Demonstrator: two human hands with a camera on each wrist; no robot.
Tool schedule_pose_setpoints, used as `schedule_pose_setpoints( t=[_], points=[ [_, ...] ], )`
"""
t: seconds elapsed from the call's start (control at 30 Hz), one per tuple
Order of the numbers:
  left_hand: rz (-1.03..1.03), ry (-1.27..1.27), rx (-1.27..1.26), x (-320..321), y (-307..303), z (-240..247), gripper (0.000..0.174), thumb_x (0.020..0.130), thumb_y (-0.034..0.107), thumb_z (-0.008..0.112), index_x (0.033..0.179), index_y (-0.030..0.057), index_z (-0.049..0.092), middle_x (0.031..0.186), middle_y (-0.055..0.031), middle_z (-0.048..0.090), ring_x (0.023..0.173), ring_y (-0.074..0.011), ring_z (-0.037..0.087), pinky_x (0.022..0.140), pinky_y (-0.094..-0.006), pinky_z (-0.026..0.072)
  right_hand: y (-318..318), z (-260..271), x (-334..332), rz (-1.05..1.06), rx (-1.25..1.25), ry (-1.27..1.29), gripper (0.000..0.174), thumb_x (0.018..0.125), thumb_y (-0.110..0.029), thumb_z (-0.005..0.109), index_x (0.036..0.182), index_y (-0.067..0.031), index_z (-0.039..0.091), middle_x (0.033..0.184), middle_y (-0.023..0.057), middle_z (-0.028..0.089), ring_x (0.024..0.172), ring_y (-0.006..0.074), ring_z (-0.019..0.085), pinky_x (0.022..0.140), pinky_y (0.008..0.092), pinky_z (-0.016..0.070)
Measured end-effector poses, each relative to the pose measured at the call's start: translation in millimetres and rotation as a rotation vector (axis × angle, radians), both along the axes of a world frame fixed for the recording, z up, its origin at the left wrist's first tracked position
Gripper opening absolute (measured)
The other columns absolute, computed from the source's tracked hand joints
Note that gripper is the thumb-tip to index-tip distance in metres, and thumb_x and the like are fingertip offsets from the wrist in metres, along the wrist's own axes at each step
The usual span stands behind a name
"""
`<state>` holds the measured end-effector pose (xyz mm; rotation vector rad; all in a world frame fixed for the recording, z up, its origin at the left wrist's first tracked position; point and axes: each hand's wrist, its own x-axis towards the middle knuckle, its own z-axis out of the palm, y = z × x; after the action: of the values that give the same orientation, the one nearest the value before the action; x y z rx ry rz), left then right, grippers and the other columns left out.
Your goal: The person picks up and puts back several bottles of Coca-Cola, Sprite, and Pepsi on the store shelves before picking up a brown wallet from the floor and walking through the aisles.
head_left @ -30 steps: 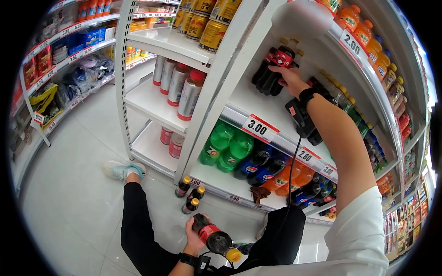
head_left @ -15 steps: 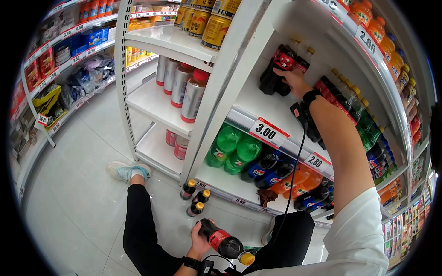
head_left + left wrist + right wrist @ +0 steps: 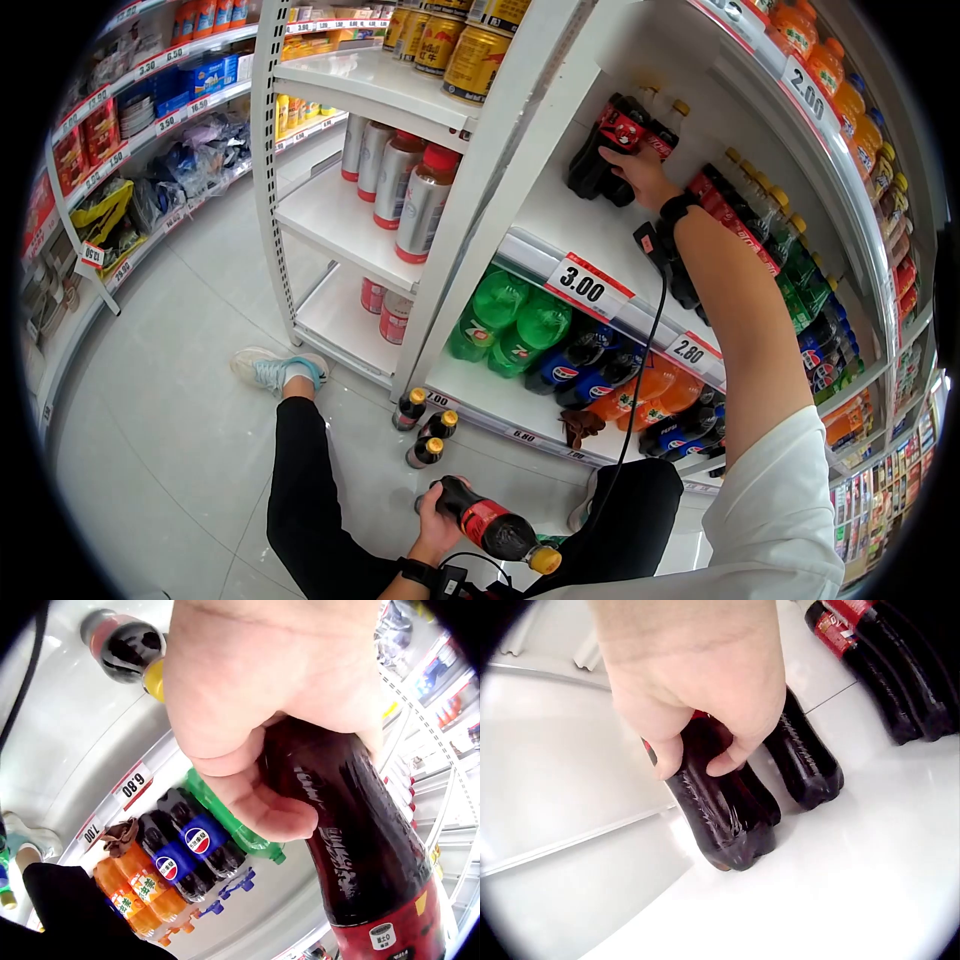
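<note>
My left hand (image 3: pixel 437 522) grips the lower end of a cola bottle (image 3: pixel 490 520) with a red label, held slanted above the floor, its yellow cap toward the lower right. In the left wrist view, thumb and fingers wrap around the dark base of this bottle. On the middle shelf, my right hand (image 3: pixel 643 175) holds a standing cola bottle (image 3: pixel 724 806), thumb on one side and fingers on the other. The hand hides its upper part in the right wrist view. Close beside it stands another cola bottle (image 3: pixel 804 754).
Several small dark bottles (image 3: pixel 424 453) with yellow caps stand on the floor by the shelf foot. The bottom shelf carries green 7UP bottles (image 3: pixel 515 325), Pepsi and orange soda (image 3: pixel 660 390). More cola bottles (image 3: pixel 725 205) line up to the right. A black cable (image 3: pixel 645 370) hangs from the right wrist.
The cola bottle in my left hand has swung so its cap points farther right. My right hand stays at the shelf bottles, and the head view has shifted slightly.
</note>
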<state>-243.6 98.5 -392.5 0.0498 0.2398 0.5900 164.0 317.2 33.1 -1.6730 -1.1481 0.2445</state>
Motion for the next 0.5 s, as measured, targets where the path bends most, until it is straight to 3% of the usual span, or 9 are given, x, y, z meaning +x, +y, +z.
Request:
schedule_pose_setpoints(
  t=[0.13,0.23,0.3,0.33,0.37,0.4,0.47,0.5],
  points=[
    [0.0,-0.022,-0.003,0.5,1.5,10.5,0.048,0.091,0.047,0.049,0.105,0.0018,0.056,0.096,-0.0093,0.06,0.093,-0.024,0.061,0.086,-0.0403,0.0501,1.7,-1.2,-1.8,-0.022,0.039,0.003,0.038,0.077,-0.013,0.079,0.11,-0.0095,0.06,0.105,0.0018,0.064,0.094,0.014,0.06,0.076,0.0284,0.0479],
    [-0.003,-0.011,-0.049,3.3,1.3,26.7,0.047,0.091,0.047,0.049,0.103,0.0024,0.057,0.096,-0.0085,0.06,0.094,-0.0244,0.061,0.088,-0.0407,0.0496,-10.5,1.5,-13.9,-0.112,-0.068,0.034,0.036,0.078,-0.011,0.078,0.108,-0.0063,0.059,0.097,0.0024,0.063,0.083,0.013,0.06,0.069,0.0266,0.0473],
    [-0.034,-0.067,-0.087,6.6,1.0,23.1,0.047,0.091,0.047,0.048,0.102,0.0026,0.057,0.096,-0.0083,0.06,0.094,-0.0245,0.061,0.088,-0.0408,0.0494,-26.9,8.7,-44.4,-0.193,0.167,-0.091,0.032,0.079,-0.011,0.075,0.106,-0.0022,0.059,0.087,0.0016,0.06,0.072,0.0112,0.056,0.063,0.0249,0.0452],
    [-0.058,-0.123,-0.126,7.9,-1.3,22.8,0.047,0.091,0.047,0.048,0.102,0.0027,0.057,0.096,-0.0081,0.06,0.095,-0.0246,0.061,0.088,-0.041,0.0493,-41.8,11.2,-65.6,-0.201,0.159,-0.091,0.032,0.079,-0.011,0.075,0.106,-0.0022,0.059,0.087,0.0016,0.06,0.072,0.0112,0.056,0.063,0.0249,0.0452],
    [-0.054,0.034,-0.102,9.6,-3.0,30.9,0.056,0.088,0.057,0.045,0.099,0.0032,0.054,0.09,-0.0092,0.058,0.082,-0.0231,0.062,0.075,-0.0362,0.0536,-61.4,12.4,-91.5,-0.11,0.234,-0.134,0.03,0.081,-0.01,0.073,0.105,-0.0017,0.059,0.083,0.0005,0.058,0.07,0.0096,0.054,0.061,0.0244,0.0439],
    [-0.082,-0.026,-0.183,8.8,-4.3,30.3,0.055,0.087,0.055,0.048,0.101,0.0027,0.055,0.091,-0.0094,0.058,0.085,-0.0224,0.062,0.075,-0.0346,0.0544,-83.8,10.2,-116.0,-0.017,0.308,-0.174,0.027,0.082,-0.01,0.071,0.105,-0.0011,0.059,0.08,-0.0005,0.056,0.068,0.0079,0.052,0.058,0.0239,0.0425],
    [-0.087,-0.058,-0.316,6.1,-6.2,39.8,0.054,0.087,0.053,0.053,0.103,0.0016,0.055,0.093,-0.0095,0.059,0.086,-0.0227,0.062,0.076,-0.0347,0.0547,-143.5,-6.7,-158.0,0.298,0.192,-0.231,0.024,0.085,-0.008,0.068,0.105,-0.0012,0.058,0.077,-0.0018,0.055,0.069,0.0052,0.05,0.057,0.0225,0.0416],
    [-0.076,-0.066,-0.348,6.0,-7.4,39.5,0.053,0.086,0.05,0.056,0.105,0.0004,0.055,0.095,-0.0093,0.059,0.088,-0.0231,0.062,0.077,-0.0345,0.0546,-176.4,-23.4,-189.7,0.316,0.15,-0.318,0.02,0.086,-0.007,0.066,0.104,-0.0031,0.059,0.076,-0.0031,0.054,0.067,0.0038,0.049,0.056,0.0214,0.0404]
  ],
)
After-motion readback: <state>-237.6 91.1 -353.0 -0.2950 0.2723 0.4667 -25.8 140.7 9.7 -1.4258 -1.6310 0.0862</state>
